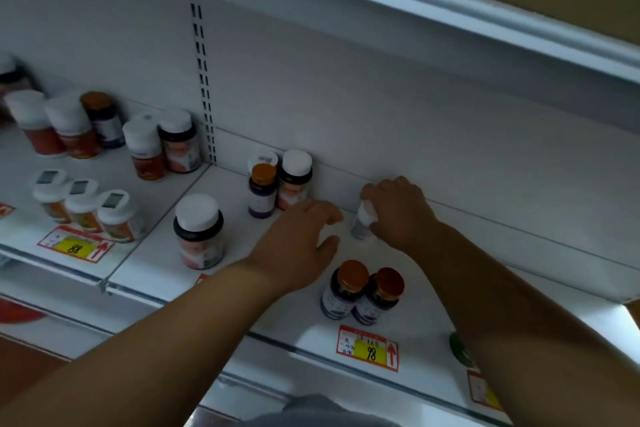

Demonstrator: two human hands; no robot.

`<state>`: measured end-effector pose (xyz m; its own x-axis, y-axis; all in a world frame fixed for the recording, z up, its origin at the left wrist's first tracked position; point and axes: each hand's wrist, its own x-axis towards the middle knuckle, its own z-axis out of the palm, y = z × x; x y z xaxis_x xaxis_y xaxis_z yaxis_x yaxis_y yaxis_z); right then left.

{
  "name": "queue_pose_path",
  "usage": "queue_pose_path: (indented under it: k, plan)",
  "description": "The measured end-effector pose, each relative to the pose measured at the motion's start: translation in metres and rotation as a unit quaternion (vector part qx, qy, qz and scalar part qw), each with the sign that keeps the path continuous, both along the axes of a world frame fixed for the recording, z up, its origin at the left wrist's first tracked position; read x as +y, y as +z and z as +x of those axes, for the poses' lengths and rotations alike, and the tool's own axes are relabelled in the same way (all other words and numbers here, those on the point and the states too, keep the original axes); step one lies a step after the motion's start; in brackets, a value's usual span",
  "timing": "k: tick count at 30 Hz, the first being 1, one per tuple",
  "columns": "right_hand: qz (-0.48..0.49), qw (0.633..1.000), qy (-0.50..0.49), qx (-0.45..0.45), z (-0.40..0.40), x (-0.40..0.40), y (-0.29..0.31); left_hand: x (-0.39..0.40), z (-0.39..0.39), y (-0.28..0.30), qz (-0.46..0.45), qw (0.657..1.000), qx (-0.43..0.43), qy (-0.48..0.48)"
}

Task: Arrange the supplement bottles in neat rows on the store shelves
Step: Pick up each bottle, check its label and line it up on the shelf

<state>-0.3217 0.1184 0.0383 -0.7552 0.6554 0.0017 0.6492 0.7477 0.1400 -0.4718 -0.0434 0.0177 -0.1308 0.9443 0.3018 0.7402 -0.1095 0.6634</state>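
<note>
The right hand [398,210] grips a small, upright white-capped plastic bottle [363,222]; the left hand [298,239], fingers relaxed and holding nothing, lies just beside at nine o'clock.

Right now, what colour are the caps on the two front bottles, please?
Orange-brown caps, best seen in the head view.

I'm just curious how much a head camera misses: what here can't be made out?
- Small white-capped bottle, head view: the right hand covers its top, and blur hides the label.
- Green object: mostly behind the right forearm.
- Bottle labels, such as the large jar: print too blurred to read.
- Far-left bottles: cut by the frame edge.
</note>
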Motion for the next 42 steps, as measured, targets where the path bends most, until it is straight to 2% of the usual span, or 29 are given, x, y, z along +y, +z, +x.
queue_pose_path:
  k: [2,5,8,10,13,15,18,20,23,26,29,32,37,42]
  plan:
    - [-0.069,0.993,-0.013,0.094,0.002,-0.007,0.011,-0.001,-0.001,0.0,-0.004,0.998,-0.057,0.028]
    - [-0.19,0.945,-0.059,0.259,-0.003,-0.029,0.039,-0.002,-0.006,0.004,-0.013,0.992,-0.121,0.04]
    - [-0.221,0.914,-0.125,0.316,-0.006,-0.061,0.065,-0.009,-0.012,0.018,-0.053,0.964,-0.262,0.004]
    - [-0.253,0.882,-0.161,0.364,-0.002,-0.079,0.076,-0.014,-0.013,0.026,-0.075,0.918,-0.388,-0.033]
    - [-0.344,0.818,-0.124,0.444,0.004,-0.109,0.084,-0.024,-0.013,0.034,-0.132,0.795,-0.581,-0.11]
    - [-0.369,0.801,-0.092,0.462,0.003,-0.125,0.084,-0.034,-0.014,0.036,-0.177,0.75,-0.614,-0.174]
    - [-0.355,0.772,-0.127,0.513,0.0,-0.148,0.078,-0.05,-0.014,0.031,-0.205,0.707,-0.633,-0.238]
    - [-0.335,0.744,-0.184,0.548,0.004,-0.165,0.072,-0.059,-0.007,0.027,-0.215,0.715,-0.623,-0.234]
    - [-0.265,0.751,-0.26,0.546,0.018,-0.187,0.066,-0.072,0.01,0.021,-0.195,0.757,-0.58,-0.229]
    - [-0.251,0.757,-0.296,0.526,0.039,-0.206,0.069,-0.083,0.029,0.02,-0.201,0.753,-0.574,-0.252]
    - [-0.267,0.745,-0.292,0.536,0.065,-0.226,0.078,-0.091,0.052,0.019,-0.225,0.743,-0.566,-0.277]
    - [-0.252,0.74,-0.293,0.551,0.101,-0.24,0.085,-0.091,0.083,0.019,-0.235,0.757,-0.527,-0.306]
    - [-0.198,0.731,-0.324,0.567,0.192,-0.248,0.08,-0.08,0.176,0.023,-0.216,0.831,-0.4,-0.32]
    - [-0.147,0.765,-0.344,0.524,0.311,-0.239,0.068,-0.074,0.291,0.015,-0.176,0.887,-0.317,-0.285]
